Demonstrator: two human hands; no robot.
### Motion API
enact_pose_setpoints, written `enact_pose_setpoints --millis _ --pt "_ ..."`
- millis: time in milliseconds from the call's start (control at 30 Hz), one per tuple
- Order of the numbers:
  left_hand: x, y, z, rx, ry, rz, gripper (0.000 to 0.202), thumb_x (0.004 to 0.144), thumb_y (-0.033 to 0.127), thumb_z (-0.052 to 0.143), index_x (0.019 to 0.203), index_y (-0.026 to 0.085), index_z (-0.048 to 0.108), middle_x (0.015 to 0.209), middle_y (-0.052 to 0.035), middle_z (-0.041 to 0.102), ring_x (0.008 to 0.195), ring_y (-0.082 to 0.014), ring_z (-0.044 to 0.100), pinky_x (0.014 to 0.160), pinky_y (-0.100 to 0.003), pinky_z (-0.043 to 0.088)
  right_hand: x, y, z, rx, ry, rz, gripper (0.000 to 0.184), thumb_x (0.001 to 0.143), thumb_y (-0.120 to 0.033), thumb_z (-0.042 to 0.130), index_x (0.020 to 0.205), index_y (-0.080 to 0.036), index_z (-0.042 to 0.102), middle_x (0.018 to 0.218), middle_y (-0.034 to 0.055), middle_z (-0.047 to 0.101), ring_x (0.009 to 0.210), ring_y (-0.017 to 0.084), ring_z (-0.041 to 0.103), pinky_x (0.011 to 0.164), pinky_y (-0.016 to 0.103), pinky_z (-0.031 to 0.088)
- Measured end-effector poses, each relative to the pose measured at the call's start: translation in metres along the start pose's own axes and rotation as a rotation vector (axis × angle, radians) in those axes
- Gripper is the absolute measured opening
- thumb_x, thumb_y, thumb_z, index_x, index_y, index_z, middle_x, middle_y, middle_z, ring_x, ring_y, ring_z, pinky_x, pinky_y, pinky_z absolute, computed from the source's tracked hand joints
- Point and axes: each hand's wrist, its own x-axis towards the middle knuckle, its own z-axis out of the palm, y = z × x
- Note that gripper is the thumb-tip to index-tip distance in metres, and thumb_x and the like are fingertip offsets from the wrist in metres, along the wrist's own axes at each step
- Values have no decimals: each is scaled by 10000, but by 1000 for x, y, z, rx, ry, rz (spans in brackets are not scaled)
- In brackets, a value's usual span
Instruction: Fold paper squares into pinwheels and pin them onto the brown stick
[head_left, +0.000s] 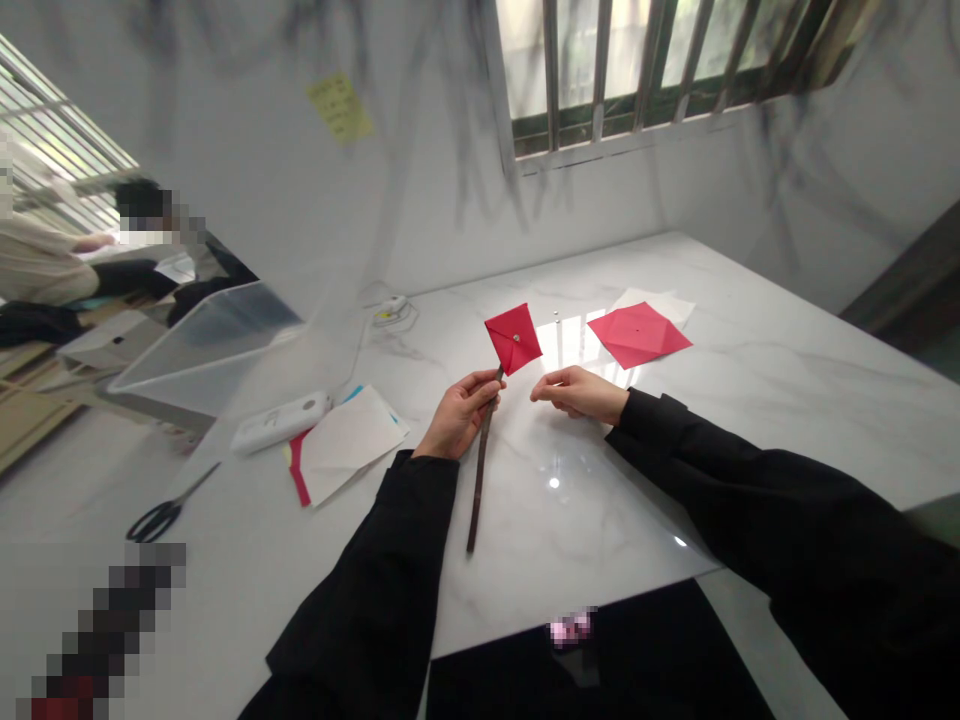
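Observation:
My left hand (466, 412) is closed around the upper part of a thin dark brown stick (478, 490), which slants down past the wrist. At the stick's top sits a red folded-paper pinwheel (525, 325) with a small pale round piece at its centre. To the right, apart from the pinwheel, my right hand (579, 392) hovers above the table with its fingers bent and drawn together; nothing shows in them. Beyond it lies a flat red paper square (637, 335) with a small dark mark in its middle, partly covering white paper (676, 306).
Left on the marble-patterned table (787, 380) are stacked papers (356, 440), a white device (281, 422) with a cable and black scissors (161, 515). A clear plastic bin (210, 345) stands farther left, near seated people. A black glossy panel (600, 670) is at the front.

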Motion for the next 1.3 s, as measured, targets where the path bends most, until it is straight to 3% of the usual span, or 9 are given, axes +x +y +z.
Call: enact_pose_setpoints --millis 233,400,500,600,833,933,1033,1167,1300 --pt "-1 1 2 27 -11 -10 443 655 309 958 1009 142 751 921 -48 735 724 -85 603 724 -232 481 8 2 -15 101 389 -63 790 810 -237 682 1543 -167 395 610 -87 502 475 90 346 457 212 235" --pt "-1 1 2 31 -5 -2 447 647 315 963 1002 143 753 914 -45 737 730 -86 603 726 -227 480 10 6 -28 -312 1 -74 327 786 -274 630 1029 -114 779 553 -57 493 478 77 346 486 239 231" --pt "0 0 2 24 2 -2 462 630 322 972 994 143 749 899 -38 734 723 -80 599 720 -219 479 9 6 -27 -391 -8 -81 233 808 -280 593 822 -128 769 551 -52 473 477 69 327 492 240 218" --pt "0 0 1 21 2 -5 451 638 313 969 993 144 748 896 -37 734 723 -78 599 724 -218 478 8 4 -21 -334 119 -40 240 801 -214 588 962 -127 743 575 -56 505 469 66 333 487 232 233" --pt "0 -1 1 20 2 -14 428 660 295 957 1001 137 753 911 -51 739 753 -92 609 747 -233 477 8 4 -23 -127 345 -97 828 786 -187 602 1574 -88 366 606 -82 544 478 93 383 477 226 271" --pt "0 -1 1 25 -10 -11 450 642 306 968 1002 137 756 905 -45 739 737 -83 600 731 -223 470 6 3 -23 -225 12 -90 462 783 -235 616 1217 -104 703 546 -76 480 460 76 329 467 227 215" --pt "1 -1 2 26 -7 0 464 623 322 977 990 141 757 897 -40 739 729 -81 595 722 -221 467 5 2 -19 -276 -158 -69 203 819 -280 603 854 -126 731 498 -80 385 444 60 253 457 227 153" --pt "0 -1 3 31 -5 -2 472 612 336 981 982 144 759 889 -37 737 712 -83 585 710 -230 465 6 3 -14 -209 58 -20 118 824 -216 613 921 -156 645 529 -87 426 431 57 287 443 213 186" --pt "0 -1 3 39 -2 -4 464 623 340 975 985 146 759 899 -39 738 717 -88 586 717 -241 464 10 5 -17 -119 277 27 394 831 -165 590 1224 -147 568 542 -98 453 420 78 310 436 224 218"
